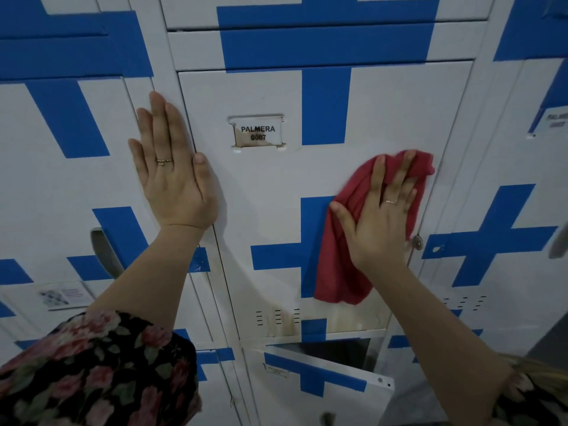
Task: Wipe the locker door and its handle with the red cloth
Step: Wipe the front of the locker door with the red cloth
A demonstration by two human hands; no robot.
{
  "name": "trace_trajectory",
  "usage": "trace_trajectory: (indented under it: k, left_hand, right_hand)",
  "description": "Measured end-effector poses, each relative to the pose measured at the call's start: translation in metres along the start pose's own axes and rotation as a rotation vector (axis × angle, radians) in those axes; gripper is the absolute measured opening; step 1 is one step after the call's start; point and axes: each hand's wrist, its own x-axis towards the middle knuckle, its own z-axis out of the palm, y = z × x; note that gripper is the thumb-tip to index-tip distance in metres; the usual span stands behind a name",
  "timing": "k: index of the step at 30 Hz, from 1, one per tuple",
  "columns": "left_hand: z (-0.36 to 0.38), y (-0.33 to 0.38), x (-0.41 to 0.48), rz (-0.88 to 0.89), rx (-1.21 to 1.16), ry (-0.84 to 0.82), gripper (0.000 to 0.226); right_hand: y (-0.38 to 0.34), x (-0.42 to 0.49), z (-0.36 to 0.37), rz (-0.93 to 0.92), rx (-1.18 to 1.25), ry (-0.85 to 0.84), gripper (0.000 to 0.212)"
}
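Note:
The white locker door [270,186] with blue tape crosses carries a label reading PALMERA 0007. My right hand [381,216] presses the red cloth [341,256] flat against the door's right side, fingers straight and spread. The cloth hangs down below my palm. A small metal latch [417,241] shows at the door's right edge, just beside the cloth; I see no other handle on this door. My left hand [172,167] lies flat with straight fingers on the door's left edge and the frame next to it.
More white lockers with blue crosses surround this one. The left neighbour has a recessed handle [103,253] and a paper sticker [61,295]. Below, a locker door [316,392] stands ajar, swung outward. Brown stains mark the bottom of the labelled door.

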Motion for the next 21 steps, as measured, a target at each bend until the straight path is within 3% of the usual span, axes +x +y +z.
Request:
trace_trajectory:
  k: [7, 14, 21]
  left_hand:
    - [0.001, -0.001, -0.001, 0.010, 0.002, 0.008, 0.057]
    - [0.001, -0.002, -0.001, 0.008, 0.009, -0.003, 0.058]
    - [0.001, -0.001, 0.000, 0.010, 0.009, 0.006, 0.059]
  right_hand:
    - [0.049, -0.082, 0.031, 0.106, 0.045, -0.344, 0.081]
    - [0.027, -0.020, 0.006, 0.070, -0.044, -0.108, 0.085]
    - [0.056, -0.087, 0.034, 0.107, -0.003, -0.398, 0.080]
